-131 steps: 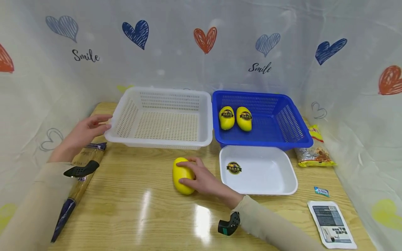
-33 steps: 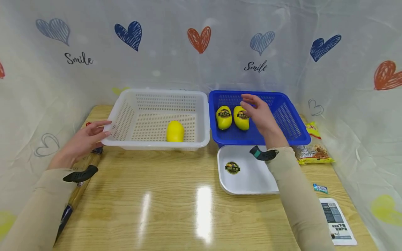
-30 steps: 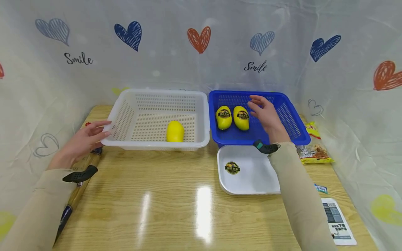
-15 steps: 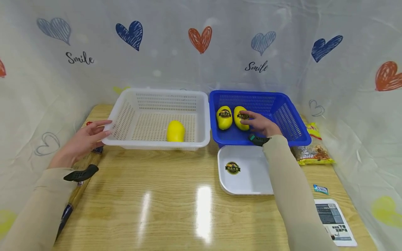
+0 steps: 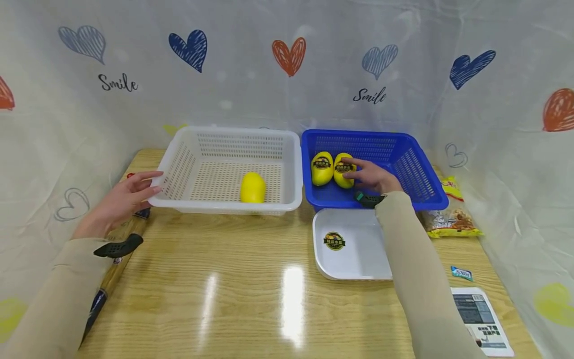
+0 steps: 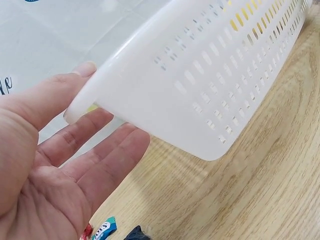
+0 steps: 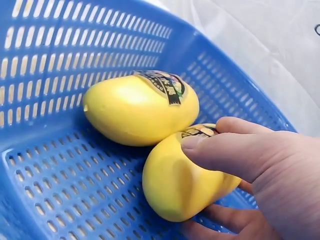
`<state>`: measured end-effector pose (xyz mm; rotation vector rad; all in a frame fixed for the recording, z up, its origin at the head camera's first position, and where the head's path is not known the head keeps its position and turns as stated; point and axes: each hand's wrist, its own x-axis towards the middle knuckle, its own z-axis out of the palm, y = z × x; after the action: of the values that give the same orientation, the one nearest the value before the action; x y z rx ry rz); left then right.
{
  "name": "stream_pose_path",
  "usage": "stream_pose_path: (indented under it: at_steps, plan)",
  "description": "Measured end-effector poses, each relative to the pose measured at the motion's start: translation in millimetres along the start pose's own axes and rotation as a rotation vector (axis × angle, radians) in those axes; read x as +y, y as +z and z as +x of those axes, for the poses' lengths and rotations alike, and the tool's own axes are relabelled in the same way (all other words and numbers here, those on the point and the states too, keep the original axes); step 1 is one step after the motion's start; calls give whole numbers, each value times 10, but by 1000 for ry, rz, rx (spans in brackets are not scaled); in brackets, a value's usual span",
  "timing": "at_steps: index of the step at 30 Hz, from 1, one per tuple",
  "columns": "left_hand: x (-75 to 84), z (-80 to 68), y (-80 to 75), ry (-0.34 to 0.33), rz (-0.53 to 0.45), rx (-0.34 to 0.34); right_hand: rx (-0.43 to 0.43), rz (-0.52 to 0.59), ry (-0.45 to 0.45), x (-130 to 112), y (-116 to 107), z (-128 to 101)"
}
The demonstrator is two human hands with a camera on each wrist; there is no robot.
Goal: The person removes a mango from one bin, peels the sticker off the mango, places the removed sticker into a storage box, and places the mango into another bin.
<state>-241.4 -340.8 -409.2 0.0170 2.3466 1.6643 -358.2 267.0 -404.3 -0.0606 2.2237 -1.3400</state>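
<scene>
My left hand (image 5: pixel 117 203) holds the left rim of a white plastic basket (image 5: pixel 242 205), thumb on top and fingers under the edge in the left wrist view. One yellow mango (image 5: pixel 253 188) lies inside it near the front wall. My right hand (image 5: pixel 373 176) reaches into a blue basket (image 5: pixel 381 203) and grips a labelled yellow mango (image 7: pixel 172 187). The thumb lies across its top and the fingers pass around its lower side. A second labelled mango (image 7: pixel 135 107) lies against it on the left, on the basket floor.
In front of the blue basket stands a white tray (image 5: pixel 354 259) with a round sticker inside, partly covered by my right sleeve. Right of it lie a snack bag (image 5: pixel 454 222), a small wrapper (image 5: pixel 462 273) and a white packet (image 5: pixel 484 321). A long package (image 5: pixel 118 259) lies at left.
The mango once under my right hand on the table now lies in the white basket. The right hand has since lowered onto the right-hand mango, which now leans against its neighbour. The left hand stays.
</scene>
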Motion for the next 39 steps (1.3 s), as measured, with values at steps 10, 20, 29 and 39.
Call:
stream_pose_path:
  at_steps: [10, 20, 29, 39]
  plan:
    - [-1, 37, 13, 37, 14, -9, 169, -15, 41, -53, 20, -44]
    - [-79, 43, -17, 82, -3, -34, 228, -105, -173, -366, 180, -331]
    - [-47, 36, 6, 80, -37, -30, 71, 50, -338, -565, 869, -1152]
    - [-78, 28, -8, 103, -69, -37, -116, 189, -399, -208, 1986, -1729]
